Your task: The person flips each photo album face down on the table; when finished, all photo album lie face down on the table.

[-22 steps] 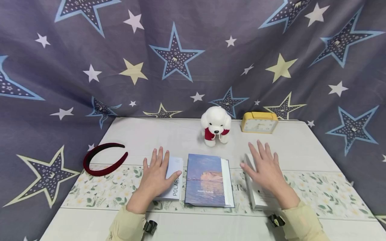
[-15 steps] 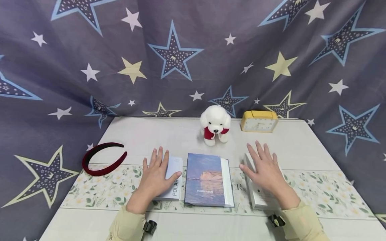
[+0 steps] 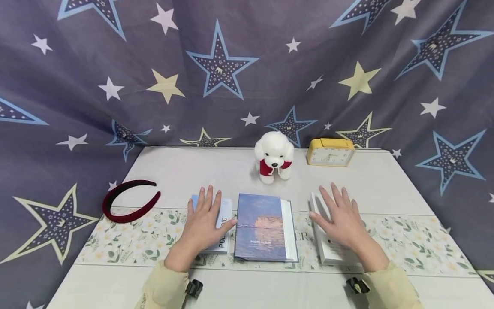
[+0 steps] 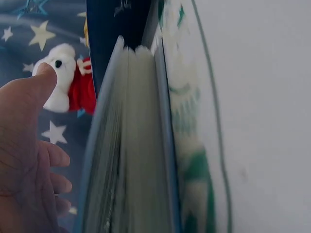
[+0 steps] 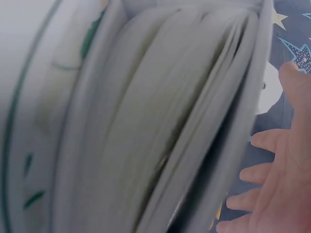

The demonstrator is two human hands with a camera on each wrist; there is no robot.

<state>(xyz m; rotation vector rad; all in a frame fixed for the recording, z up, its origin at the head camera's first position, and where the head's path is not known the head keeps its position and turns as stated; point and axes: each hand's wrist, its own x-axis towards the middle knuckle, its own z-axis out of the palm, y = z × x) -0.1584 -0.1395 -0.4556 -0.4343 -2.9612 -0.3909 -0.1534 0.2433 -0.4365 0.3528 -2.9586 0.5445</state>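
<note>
In the head view my left hand (image 3: 202, 225) is spread flat over a light blue album (image 3: 225, 209) lettered "POLAROID", partly covering it. The left wrist view shows the album's page edges (image 4: 141, 145) close up, with the thumb and fingers over the cover. My right hand (image 3: 343, 223), fingers straight and parted, is over a thick white album (image 3: 327, 254); its page edges (image 5: 146, 111) fill the right wrist view. Neither hand curls round anything. Between them lies a blue photo album (image 3: 258, 214) with a painted cliff-and-sea cover, near the left thumb's tip.
A white plush dog (image 3: 274, 148) in a red top stands behind the albums. To its right is a yellow clock (image 3: 331, 155). A dark red headband (image 3: 131, 214) lies at the left. A floral strip (image 3: 405, 244) crosses the white table; a starred curtain (image 3: 247, 38) hangs behind.
The head view has shifted slightly, moving the objects a little up and left. Both hands have edged slightly right relative to the albums, still spread. The albums keep their places.
</note>
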